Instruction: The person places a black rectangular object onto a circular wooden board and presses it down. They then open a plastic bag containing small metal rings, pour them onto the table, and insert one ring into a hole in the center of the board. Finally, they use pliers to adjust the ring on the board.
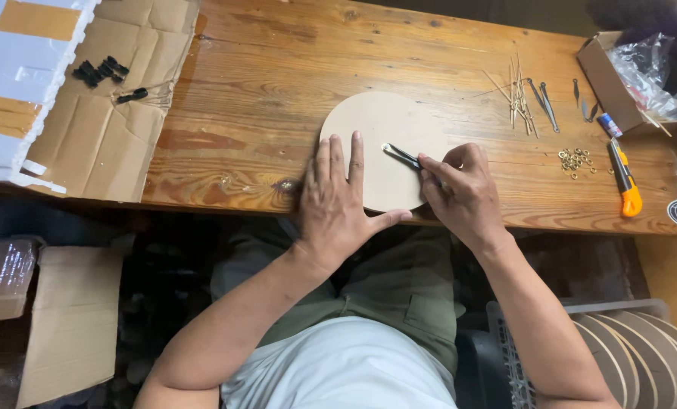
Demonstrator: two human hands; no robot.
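My left hand (337, 198) flat, fingers spread, pinning round beige disc (380, 155) at near edge of wooden table (263, 98). My right hand (463, 189) pinched shut on dark metal clock hand (401, 155), tip at disc centre. I judge fitting underway, not seated. Beyond: brass rings (575, 160), orange utility knife (624, 179), spare metal hands (522, 95) unused. More discs stacked in crate (630, 356) at right.
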